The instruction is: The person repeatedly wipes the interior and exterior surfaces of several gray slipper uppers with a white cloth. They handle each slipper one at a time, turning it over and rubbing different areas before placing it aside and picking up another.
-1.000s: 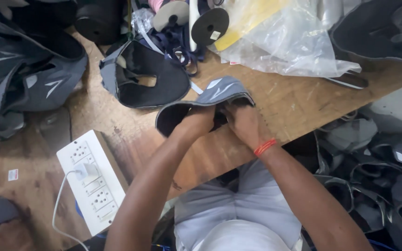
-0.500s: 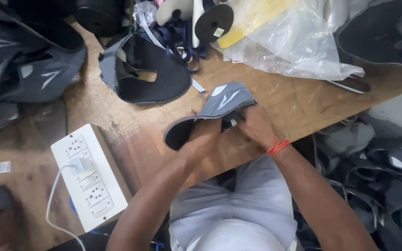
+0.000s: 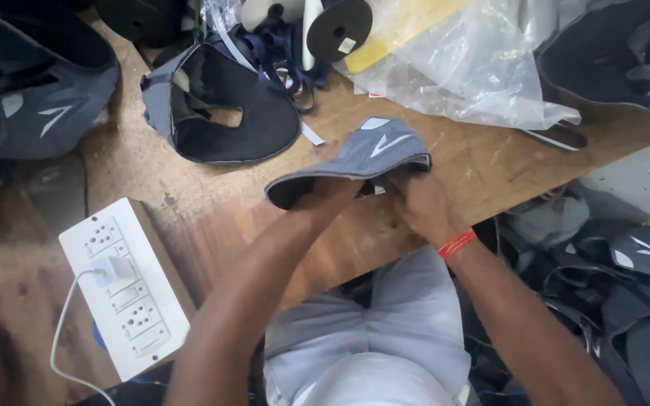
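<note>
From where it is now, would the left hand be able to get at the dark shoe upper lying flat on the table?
Probably yes. The left hand is gripping the grey shoe upper, so it would need to let go, but bare wooden table lies between it and the dark shoe upper, with nothing blocking.

Single head-worn view, steeply downward, close over wooden table [image 3: 212, 225] and lap.

grey shoe upper [image 3: 362, 154] | white chevron mark | folded (dark lining showing) | above bench edge
</note>
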